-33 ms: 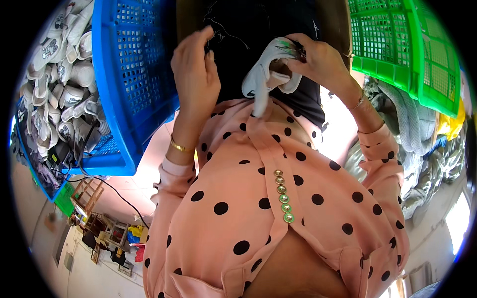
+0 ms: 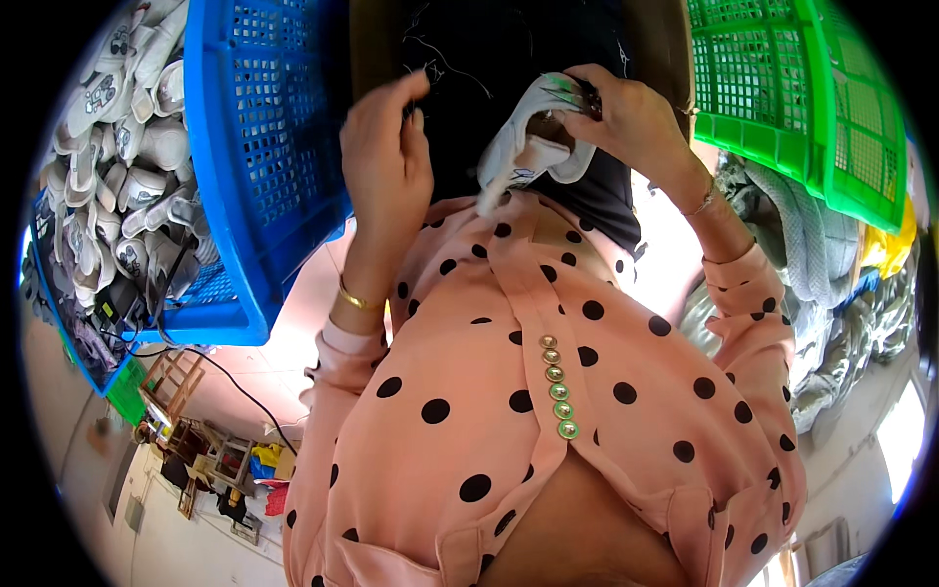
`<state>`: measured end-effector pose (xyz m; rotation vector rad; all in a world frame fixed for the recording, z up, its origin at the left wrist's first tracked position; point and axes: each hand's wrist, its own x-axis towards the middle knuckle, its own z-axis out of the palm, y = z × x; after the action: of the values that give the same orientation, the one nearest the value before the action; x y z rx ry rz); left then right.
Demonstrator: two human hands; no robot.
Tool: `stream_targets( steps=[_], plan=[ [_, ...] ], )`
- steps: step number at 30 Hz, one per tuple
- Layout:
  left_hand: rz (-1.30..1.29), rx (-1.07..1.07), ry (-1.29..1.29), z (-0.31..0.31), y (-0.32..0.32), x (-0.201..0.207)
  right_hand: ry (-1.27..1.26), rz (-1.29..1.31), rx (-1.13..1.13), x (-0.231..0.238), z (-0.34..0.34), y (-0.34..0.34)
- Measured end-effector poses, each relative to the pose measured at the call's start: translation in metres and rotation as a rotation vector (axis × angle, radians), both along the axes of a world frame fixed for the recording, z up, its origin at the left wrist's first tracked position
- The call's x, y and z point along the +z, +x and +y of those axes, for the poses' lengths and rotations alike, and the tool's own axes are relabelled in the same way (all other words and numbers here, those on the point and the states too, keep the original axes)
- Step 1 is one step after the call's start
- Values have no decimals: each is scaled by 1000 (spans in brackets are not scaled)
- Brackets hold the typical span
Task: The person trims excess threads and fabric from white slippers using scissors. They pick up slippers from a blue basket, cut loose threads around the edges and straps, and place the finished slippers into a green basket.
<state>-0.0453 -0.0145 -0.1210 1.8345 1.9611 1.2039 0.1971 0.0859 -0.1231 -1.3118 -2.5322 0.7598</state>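
Note:
My right hand grips a white fabric shoe upper by its edge, over my dark-clad lap. A dark, pointed thing with a touch of green shows at the fingertips; I cannot make out what it is. The upper hangs bent, and a loose strip at its lower end is blurred. To the left, apart from the upper, my left hand is raised with its fingers stretched out and holds nothing I can see.
A blue plastic crate stands close on my left, beside a heap of white shoe uppers. On the right is a green crate, with grey fabric pieces below it. A black cable runs at lower left, near wooden stools.
The loose strip of the shoe upper has swung to the left. My left hand has shifted slightly downward; the right hand stays almost in place.

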Motion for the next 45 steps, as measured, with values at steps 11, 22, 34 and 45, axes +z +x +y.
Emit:
stream_targets(
  steps=[11,22,34,45],
  plan=[
    [426,-359,172,-12,43,28,30,-203,-40,14,17,-22],
    [-466,-262,-62,24,25,9,-102,5,-44,0,14,-6],
    [-464,-348,-101,53,8,63,-91,-61,-82,15,4,-5],
    [-1034,176,-84,98,45,120,-150,-80,-313,37,-23,25]
  ],
)
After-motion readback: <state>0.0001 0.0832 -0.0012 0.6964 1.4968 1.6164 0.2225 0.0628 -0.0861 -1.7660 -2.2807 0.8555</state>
